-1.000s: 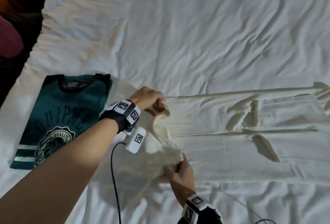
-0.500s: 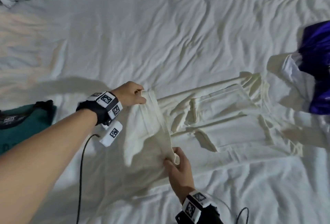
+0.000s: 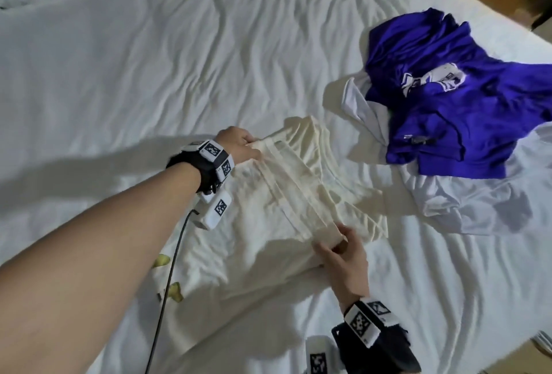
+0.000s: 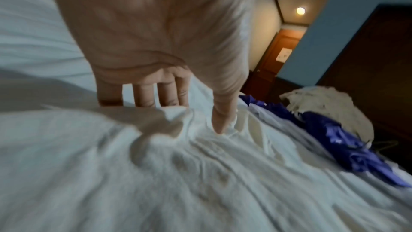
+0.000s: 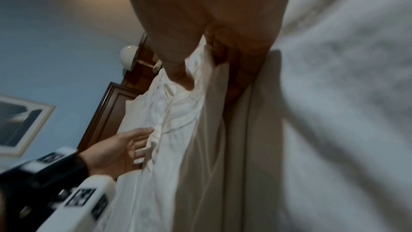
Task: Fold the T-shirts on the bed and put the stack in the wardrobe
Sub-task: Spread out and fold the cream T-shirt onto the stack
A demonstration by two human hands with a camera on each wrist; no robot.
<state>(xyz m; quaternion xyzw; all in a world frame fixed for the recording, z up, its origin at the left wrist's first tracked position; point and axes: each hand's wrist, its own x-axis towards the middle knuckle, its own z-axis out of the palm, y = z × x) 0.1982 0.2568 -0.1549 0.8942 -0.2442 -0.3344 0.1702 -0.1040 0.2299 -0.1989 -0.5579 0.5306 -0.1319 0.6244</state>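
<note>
In the head view, a cream T-shirt [image 3: 301, 194] is seen half folded on the bed [image 3: 149, 45], its doubled edge pinched by the left hand [image 3: 239, 149] and the right hand [image 3: 343, 254]. Just beyond the cream T-shirt, a blue T-shirt [image 3: 448, 111] and a white one [image 3: 478, 200] are left unfolded.

In the left wrist view, cloth is pinned under the thumb.

In the right wrist view, the fold is gripped; the wardrobe step is judged far off.
</note>
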